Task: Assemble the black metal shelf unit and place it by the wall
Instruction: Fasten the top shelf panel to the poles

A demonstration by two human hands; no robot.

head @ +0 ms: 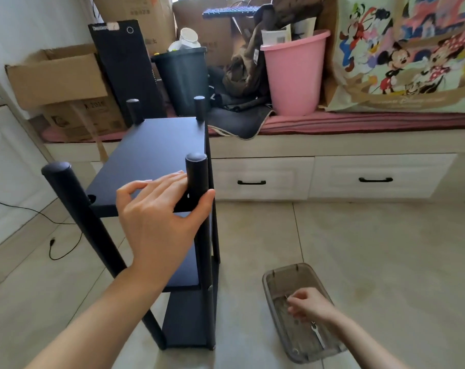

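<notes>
So the black shelf unit (156,166) is standing upright on the tiled floor (359,249), three matte boards on four round posts that poke up past the top board. Left hand (159,217) wraps its thumb and fingers round the near right post. Right hand (310,304) is down in a clear plastic tray (279,278), pinching something small; a little wrench (316,334) lies beside it. Behind the shelf: drawer bench, pink bucket (295,75), black bin (182,78), cardboard boxes (58,75).
</notes>
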